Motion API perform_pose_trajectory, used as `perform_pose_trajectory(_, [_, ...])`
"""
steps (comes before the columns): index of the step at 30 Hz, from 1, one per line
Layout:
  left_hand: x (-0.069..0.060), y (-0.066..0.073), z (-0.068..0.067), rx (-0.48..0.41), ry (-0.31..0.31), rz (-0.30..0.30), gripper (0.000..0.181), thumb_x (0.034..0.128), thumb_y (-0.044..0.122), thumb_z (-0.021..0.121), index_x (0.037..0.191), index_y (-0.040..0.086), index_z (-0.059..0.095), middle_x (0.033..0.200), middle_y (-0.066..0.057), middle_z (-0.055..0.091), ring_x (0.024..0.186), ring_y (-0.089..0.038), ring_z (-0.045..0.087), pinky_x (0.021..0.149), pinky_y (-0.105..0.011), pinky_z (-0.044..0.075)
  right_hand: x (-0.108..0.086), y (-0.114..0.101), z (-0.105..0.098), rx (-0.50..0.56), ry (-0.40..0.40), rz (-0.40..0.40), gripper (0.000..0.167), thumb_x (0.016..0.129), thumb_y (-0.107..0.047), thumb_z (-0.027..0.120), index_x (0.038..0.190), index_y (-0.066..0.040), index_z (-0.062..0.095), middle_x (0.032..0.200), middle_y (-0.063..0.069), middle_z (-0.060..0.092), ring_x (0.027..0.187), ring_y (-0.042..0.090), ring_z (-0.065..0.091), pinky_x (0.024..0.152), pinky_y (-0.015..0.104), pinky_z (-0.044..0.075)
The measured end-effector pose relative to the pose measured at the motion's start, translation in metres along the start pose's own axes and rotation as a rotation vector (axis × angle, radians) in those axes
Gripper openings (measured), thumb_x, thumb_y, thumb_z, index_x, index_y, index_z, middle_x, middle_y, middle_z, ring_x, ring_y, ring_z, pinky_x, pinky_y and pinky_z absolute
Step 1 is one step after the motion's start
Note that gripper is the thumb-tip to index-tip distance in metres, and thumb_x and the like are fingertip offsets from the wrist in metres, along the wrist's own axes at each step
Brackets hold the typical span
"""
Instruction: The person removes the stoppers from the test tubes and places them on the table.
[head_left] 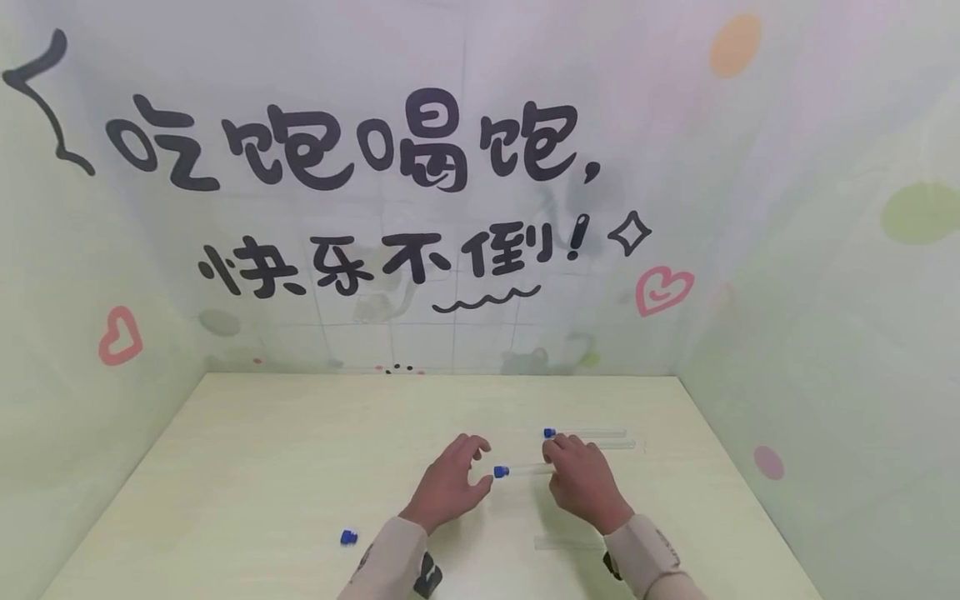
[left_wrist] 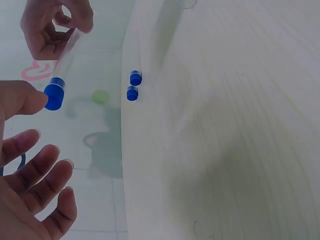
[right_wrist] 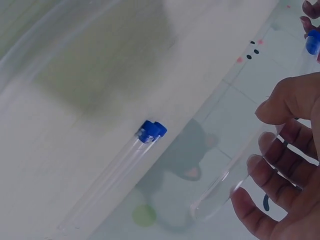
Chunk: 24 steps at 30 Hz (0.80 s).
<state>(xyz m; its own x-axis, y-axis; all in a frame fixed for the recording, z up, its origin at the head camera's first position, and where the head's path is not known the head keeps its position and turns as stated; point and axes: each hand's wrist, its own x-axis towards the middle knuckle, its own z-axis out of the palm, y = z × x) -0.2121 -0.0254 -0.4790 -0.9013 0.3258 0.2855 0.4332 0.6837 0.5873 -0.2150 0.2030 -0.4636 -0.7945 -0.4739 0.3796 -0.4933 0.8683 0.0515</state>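
As we survey the table, work looks three-quarters done.
Right hand holds a capped test tube above it; left hand, fingers spread wide, thumb at the blue cap. Two capped tubes lie behind; nearer us, one uncapped tube lies right, one loose cap left.

The head view looks forward and down from above, farthest off, over bench and wall; the left wrist view, close by the left grip, is rolled sideways and faces the right grip; the right wrist view, equally near its own, tilts diagonally; all share the held tube.
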Motion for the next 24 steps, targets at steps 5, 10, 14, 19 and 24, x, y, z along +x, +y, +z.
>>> perform_pose_trajectory(5, [-0.006, 0.004, -0.006, -0.044, -0.019, -0.027, 0.034, 0.0850, 0.025, 0.068, 0.114, 0.012, 0.056, 0.102, -0.004, 0.058, 0.090, -0.021, 0.060, 0.068, -0.027, 0.048, 0.000, -0.007, -0.003, 0.009, 0.038, -0.018, 0.025, 0.066, -0.001, 0.070, 0.082, -0.015, 0.057, 0.072, -0.006, 0.051, 0.063, 0.010, 0.044, 0.054, 0.024, 0.031])
perform_pose_trajectory(10, [-0.012, 0.007, -0.009, -0.066, -0.019, -0.013, 0.036, 0.0870, 0.027, 0.068, 0.119, 0.013, 0.058, 0.103, -0.004, 0.060, 0.090, -0.018, 0.059, 0.072, -0.027, 0.050, 0.001, -0.015, -0.008, -0.002, 0.091, -0.060, 0.027, 0.063, -0.001, 0.070, 0.081, -0.016, 0.056, 0.071, -0.007, 0.049, 0.062, 0.010, 0.044, 0.053, 0.023, 0.030])
perform_pose_trajectory(14, [-0.013, 0.006, -0.008, -0.055, 0.006, 0.024, 0.026, 0.0870, 0.025, 0.068, 0.109, 0.014, 0.062, 0.098, 0.002, 0.060, 0.087, -0.014, 0.058, 0.073, -0.025, 0.050, 0.002, -0.020, -0.010, 0.004, 0.111, -0.069, 0.028, 0.062, -0.001, 0.069, 0.080, -0.016, 0.055, 0.072, -0.007, 0.049, 0.064, 0.011, 0.047, 0.053, 0.023, 0.030])
perform_pose_trajectory(19, [-0.016, 0.003, -0.006, -0.067, 0.035, 0.051, 0.011, 0.0872, 0.020, 0.068, 0.095, 0.016, 0.061, 0.090, 0.007, 0.058, 0.084, -0.012, 0.058, 0.073, -0.023, 0.050, 0.003, -0.025, -0.012, 0.017, 0.122, -0.081, 0.025, 0.062, 0.000, 0.063, 0.079, -0.016, 0.054, 0.071, -0.006, 0.048, 0.065, 0.011, 0.048, 0.052, 0.022, 0.029])
perform_pose_trajectory(24, [-0.019, 0.003, -0.005, -0.027, 0.051, 0.063, 0.009, 0.0879, 0.017, 0.067, 0.093, 0.016, 0.059, 0.087, 0.008, 0.058, 0.082, -0.009, 0.057, 0.073, -0.024, 0.050, 0.002, -0.028, -0.013, 0.036, 0.111, -0.082, 0.026, 0.063, 0.001, 0.063, 0.083, -0.014, 0.057, 0.073, -0.005, 0.052, 0.067, 0.013, 0.051, 0.052, 0.024, 0.032])
